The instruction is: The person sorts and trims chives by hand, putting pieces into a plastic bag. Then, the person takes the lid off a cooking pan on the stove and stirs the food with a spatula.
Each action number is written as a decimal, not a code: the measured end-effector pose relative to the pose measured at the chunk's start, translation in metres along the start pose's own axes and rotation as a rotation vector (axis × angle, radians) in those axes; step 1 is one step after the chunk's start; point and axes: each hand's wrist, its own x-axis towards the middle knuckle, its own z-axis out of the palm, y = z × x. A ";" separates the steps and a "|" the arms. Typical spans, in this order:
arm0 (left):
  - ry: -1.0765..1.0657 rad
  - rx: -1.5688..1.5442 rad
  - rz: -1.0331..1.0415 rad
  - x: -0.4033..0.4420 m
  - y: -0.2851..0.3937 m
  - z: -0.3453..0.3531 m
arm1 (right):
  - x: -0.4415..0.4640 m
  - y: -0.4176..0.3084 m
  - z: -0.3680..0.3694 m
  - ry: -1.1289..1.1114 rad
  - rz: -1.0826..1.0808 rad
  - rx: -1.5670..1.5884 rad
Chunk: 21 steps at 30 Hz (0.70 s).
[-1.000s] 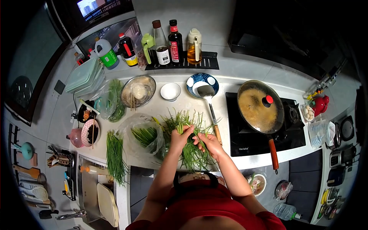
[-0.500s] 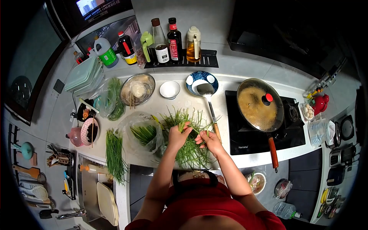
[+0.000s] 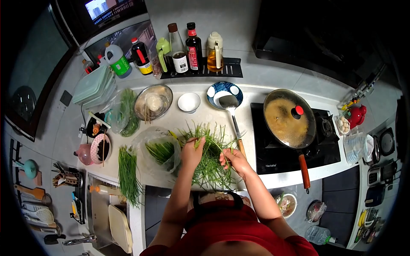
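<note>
The curled fingers of the left hand are closed on a few short green pieces, whose yellowish-green ends are seen beside the thumb, while a thin green stalk is pinched between the thumb and forefinger of the right hand; the other right fingers are loosely bent. How much is gripped inside the left palm cannot be told. Beneath both hands, a loose, tangled heap of long, thin green stalks is spread over the smooth white table, its middle partly covered by the hands. To the left, thicker green stalks are enclosed in a crinkled, clear plastic bag, their outlines softened by the film, and a straight bundle of slender green stalks is laid over the table's front edge. Beyond the heap, a steel spatula with a wooden handle is propped on a round blue-and-white plate, by which the plate is partly hidden. To the right, brownish contents are blurred under the glass lid of a round dark pan. At the back, the dark hood is cut off by the frame's black edge.
</note>
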 end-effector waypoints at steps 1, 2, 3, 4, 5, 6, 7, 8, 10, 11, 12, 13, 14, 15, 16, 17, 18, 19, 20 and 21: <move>-0.063 -0.076 -0.060 -0.002 0.014 -0.004 | 0.001 -0.001 0.001 0.010 0.007 -0.010; -0.127 -0.153 -0.121 -0.004 0.023 -0.005 | 0.003 -0.001 0.002 -0.015 0.004 -0.015; -0.168 -0.327 -0.102 -0.005 0.022 0.002 | 0.005 0.000 0.003 -0.040 0.003 -0.021; -0.213 -0.436 -0.108 -0.007 0.025 0.006 | 0.007 0.001 0.003 -0.065 0.003 -0.028; -0.213 -0.497 -0.073 -0.007 0.021 0.013 | 0.010 0.002 0.004 -0.086 0.039 -0.041; -0.213 -0.557 -0.038 -0.007 0.021 0.016 | 0.012 0.004 0.004 -0.065 0.038 -0.040; -0.248 -0.565 -0.092 -0.006 0.018 0.015 | 0.013 0.006 0.005 -0.044 0.035 -0.039; -0.284 -0.571 -0.145 -0.004 0.015 0.011 | 0.015 0.007 0.005 -0.021 0.032 -0.036; -0.342 -0.634 -0.189 -0.002 0.020 0.005 | 0.019 0.013 0.001 0.013 0.005 -0.081; -0.365 -0.690 -0.181 -0.002 0.024 0.003 | 0.022 0.016 -0.001 0.028 -0.015 -0.102; -0.387 -0.747 -0.173 -0.003 0.026 0.002 | 0.022 0.016 0.001 0.043 -0.034 -0.123; -0.407 -0.826 -0.199 -0.002 0.020 0.006 | 0.020 0.014 0.002 0.060 -0.051 -0.078; -0.396 -0.884 -0.236 -0.002 0.020 0.007 | 0.017 0.010 0.002 0.079 -0.043 -0.072; -0.385 -0.941 -0.273 -0.002 0.023 0.007 | 0.014 0.006 0.002 0.098 -0.035 -0.066; -0.373 -0.999 -0.311 -0.003 0.025 0.007 | 0.011 0.002 0.003 0.116 -0.027 -0.060; -0.385 -1.049 -0.339 -0.002 0.023 0.006 | 0.009 -0.003 0.007 0.128 -0.042 -0.068; -0.369 -1.066 -0.374 -0.002 0.024 0.006 | 0.007 -0.006 0.007 0.109 -0.037 -0.068; -0.353 -1.084 -0.409 -0.003 0.027 0.005 | 0.005 -0.008 0.006 0.090 -0.033 -0.067; -0.336 -1.100 -0.444 -0.003 0.029 0.005 | 0.005 -0.008 0.006 0.071 -0.029 -0.067; -0.335 -1.113 -0.457 -0.003 0.029 0.004 | 0.005 -0.007 0.006 0.078 -0.027 -0.046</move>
